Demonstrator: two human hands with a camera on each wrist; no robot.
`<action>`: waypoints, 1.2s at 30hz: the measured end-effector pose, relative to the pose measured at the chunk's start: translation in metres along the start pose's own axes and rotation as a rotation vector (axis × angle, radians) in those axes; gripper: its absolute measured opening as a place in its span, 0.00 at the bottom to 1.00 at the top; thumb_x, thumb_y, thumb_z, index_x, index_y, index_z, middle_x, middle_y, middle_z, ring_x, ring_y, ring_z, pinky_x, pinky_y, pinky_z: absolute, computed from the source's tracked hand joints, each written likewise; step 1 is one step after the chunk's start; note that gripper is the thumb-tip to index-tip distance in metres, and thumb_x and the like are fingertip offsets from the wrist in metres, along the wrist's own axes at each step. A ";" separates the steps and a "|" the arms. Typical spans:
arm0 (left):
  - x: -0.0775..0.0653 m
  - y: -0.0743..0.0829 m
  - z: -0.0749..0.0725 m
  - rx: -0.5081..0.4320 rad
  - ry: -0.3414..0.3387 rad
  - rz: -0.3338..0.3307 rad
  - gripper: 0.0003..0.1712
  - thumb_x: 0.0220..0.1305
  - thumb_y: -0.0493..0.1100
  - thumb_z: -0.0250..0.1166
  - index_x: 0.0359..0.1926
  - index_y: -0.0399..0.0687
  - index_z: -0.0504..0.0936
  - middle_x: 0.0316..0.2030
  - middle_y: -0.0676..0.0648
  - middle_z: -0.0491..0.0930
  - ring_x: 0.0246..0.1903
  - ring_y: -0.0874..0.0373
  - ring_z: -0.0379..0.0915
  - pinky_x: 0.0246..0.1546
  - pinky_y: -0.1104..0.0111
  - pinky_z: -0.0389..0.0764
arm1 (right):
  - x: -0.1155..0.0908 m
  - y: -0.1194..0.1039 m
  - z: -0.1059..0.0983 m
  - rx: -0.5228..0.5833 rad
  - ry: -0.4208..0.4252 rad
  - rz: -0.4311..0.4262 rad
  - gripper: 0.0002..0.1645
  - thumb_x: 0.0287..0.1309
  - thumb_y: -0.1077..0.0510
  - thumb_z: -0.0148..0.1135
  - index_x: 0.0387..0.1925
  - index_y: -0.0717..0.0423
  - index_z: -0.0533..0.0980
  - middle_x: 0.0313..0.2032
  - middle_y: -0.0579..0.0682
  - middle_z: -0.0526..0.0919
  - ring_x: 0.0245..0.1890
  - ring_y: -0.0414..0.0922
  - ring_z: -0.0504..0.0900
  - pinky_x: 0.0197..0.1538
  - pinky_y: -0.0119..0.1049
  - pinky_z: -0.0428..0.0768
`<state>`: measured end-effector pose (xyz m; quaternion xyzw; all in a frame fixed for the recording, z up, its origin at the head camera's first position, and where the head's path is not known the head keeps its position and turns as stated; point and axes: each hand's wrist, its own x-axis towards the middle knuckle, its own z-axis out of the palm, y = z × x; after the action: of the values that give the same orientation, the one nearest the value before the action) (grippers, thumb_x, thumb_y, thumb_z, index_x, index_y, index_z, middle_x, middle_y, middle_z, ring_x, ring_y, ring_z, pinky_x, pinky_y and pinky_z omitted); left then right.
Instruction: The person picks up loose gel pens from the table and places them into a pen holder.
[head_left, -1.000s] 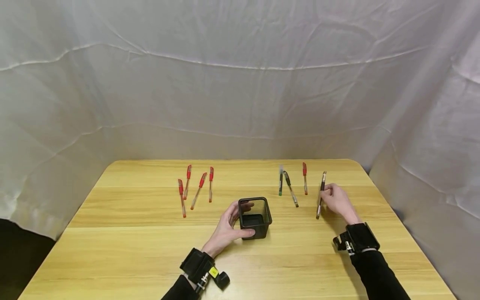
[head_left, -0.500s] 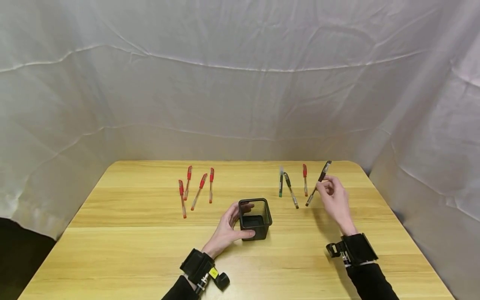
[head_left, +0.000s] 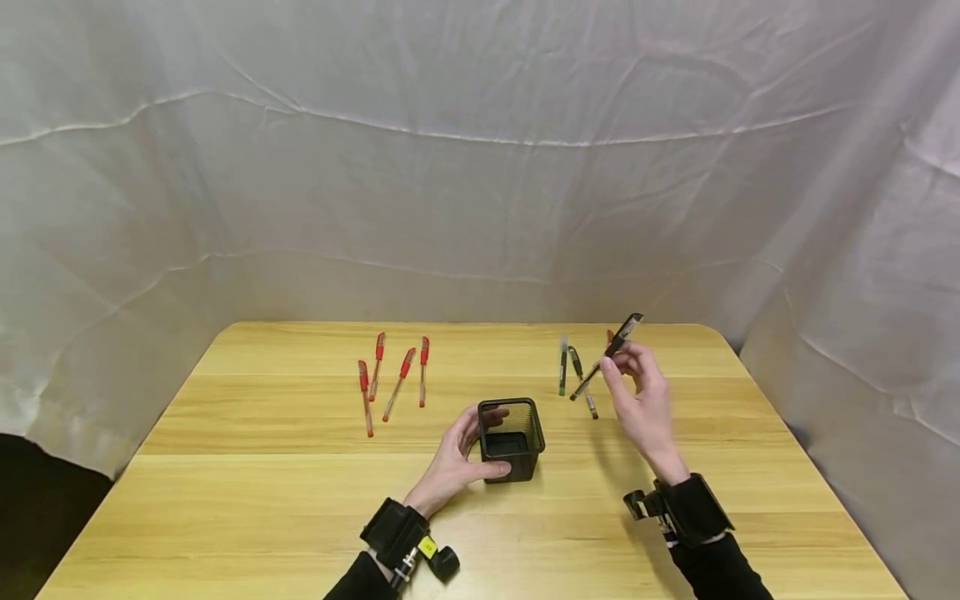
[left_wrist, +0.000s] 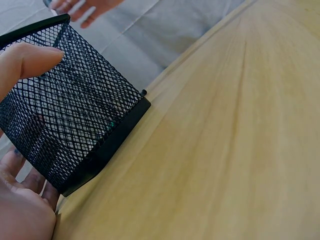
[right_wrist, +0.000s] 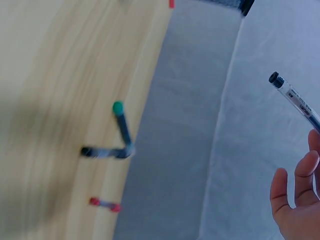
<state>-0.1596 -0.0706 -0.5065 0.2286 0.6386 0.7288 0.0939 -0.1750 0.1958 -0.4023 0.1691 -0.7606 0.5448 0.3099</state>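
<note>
A black mesh pen cup [head_left: 511, 437] stands at the middle of the wooden table [head_left: 262, 508]; my left hand [head_left: 454, 461] grips it, thumb on the near wall [left_wrist: 75, 115] and fingers round the far left side. My right hand [head_left: 637, 398] is raised above the table to the right of the cup and pinches a black pen [head_left: 606, 356], tilted with its cap up and to the right; the pen's end [right_wrist: 295, 101] also shows in the right wrist view. The cup looks empty.
Several red pens [head_left: 393, 375] lie at the back left. A green pen [head_left: 562, 367], a dark pen [head_left: 581, 379] and a red pen, mostly hidden by my right hand, lie at the back right. A white cloth backdrop [head_left: 480, 167] surrounds the table.
My right hand picked the black pen up off the table and carried it up and leftward toward the cup. The left hand has kept its grip on the cup.
</note>
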 end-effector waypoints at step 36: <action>0.001 -0.002 0.000 0.033 0.007 -0.019 0.45 0.53 0.34 0.76 0.70 0.48 0.66 0.71 0.39 0.70 0.72 0.45 0.63 0.78 0.50 0.55 | -0.013 -0.016 0.047 -0.255 -0.368 -0.191 0.17 0.61 0.69 0.64 0.51 0.67 0.74 0.31 0.51 0.86 0.30 0.36 0.74 0.34 0.27 0.74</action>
<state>-0.1606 -0.0703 -0.5079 0.2214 0.6530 0.7180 0.0950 -0.1698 0.1451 -0.4092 0.2960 -0.8474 0.3729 0.2351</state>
